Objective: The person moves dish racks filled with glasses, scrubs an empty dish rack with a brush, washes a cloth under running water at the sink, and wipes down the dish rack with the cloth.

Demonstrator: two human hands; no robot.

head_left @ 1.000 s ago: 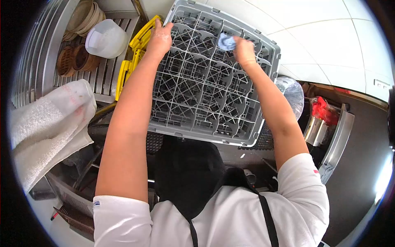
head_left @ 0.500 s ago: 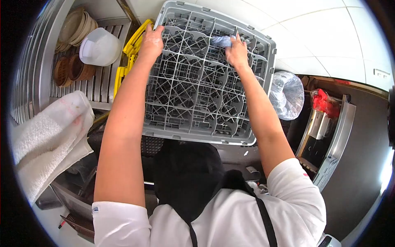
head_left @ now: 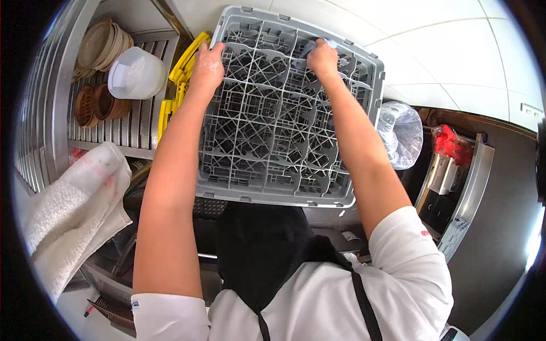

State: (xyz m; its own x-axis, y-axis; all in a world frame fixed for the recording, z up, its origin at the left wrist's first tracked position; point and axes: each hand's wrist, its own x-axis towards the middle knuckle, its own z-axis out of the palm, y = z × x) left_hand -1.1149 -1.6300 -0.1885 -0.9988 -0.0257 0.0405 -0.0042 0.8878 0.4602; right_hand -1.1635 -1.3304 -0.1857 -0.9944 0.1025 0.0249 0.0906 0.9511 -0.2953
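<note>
Currently, in the head view, a person is holding a gray rack (head_left: pixel 278 199) by its left rim, near the upper corner. The left hand (head_left: pixel 209 67) is curling its fingers around that rim, closed on it. The right hand (head_left: pixel 323 58) is pressing over the rack's upper part, its fingers bunching tightly around a blue cloth (head_left: pixel 309 48) that is partly hiding beneath them. The rack itself is spanning the space between both forearms, its open grid facing the wearer, its lower edge showing just beyond a black apron (head_left: pixel 261 244). Yellow plastic pieces (head_left: pixel 183 67) are sitting beside the left hand. Farther left, a white container (head_left: pixel 136 74) is resting on a slatted metal shelf (head_left: pixel 142 126), near woven baskets (head_left: pixel 108 106). Right of the rack, a clear plastic bag (head_left: pixel 405 136) is bulging.
</note>
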